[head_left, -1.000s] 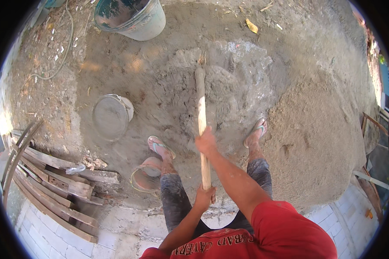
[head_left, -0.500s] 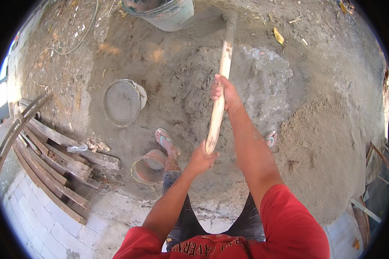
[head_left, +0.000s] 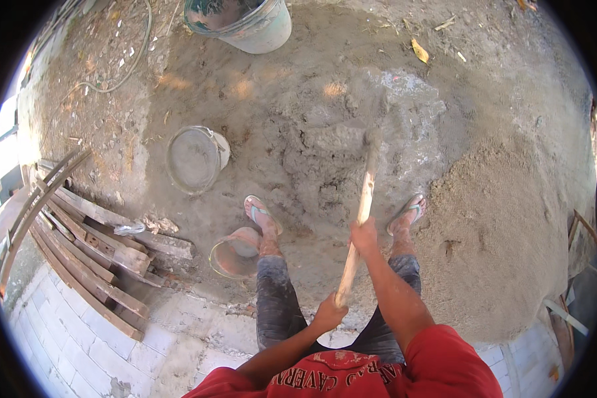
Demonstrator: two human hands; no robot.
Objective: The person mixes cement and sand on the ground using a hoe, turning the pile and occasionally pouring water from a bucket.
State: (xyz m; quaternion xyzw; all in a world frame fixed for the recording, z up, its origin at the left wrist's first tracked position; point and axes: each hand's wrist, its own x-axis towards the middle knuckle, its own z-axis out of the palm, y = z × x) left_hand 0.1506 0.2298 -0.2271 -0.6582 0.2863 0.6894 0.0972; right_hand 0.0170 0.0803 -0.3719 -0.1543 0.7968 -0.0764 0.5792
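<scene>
Both my hands are closed around the pale wooden handle of a hoe. My left hand grips its near end, close to my lap. Further up the shaft is my right hand. The far end of the hoe is caked in grey, and its mud-coated head rests at the wet mortar on the ground in front of my feet. Mortar hides the exact outline of the blade. A pale, whitish wet patch lies just beyond the head.
A white bucket filled with grey matter stands to the left, with a smaller reddish bucket by my left foot. A large bucket is at the far side. Sand is heaped right; wooden planks lie left.
The hoe has swung down and back toward me, its head moving from beside the large bucket to the mortar. Both hands have come closer to my body with it.
</scene>
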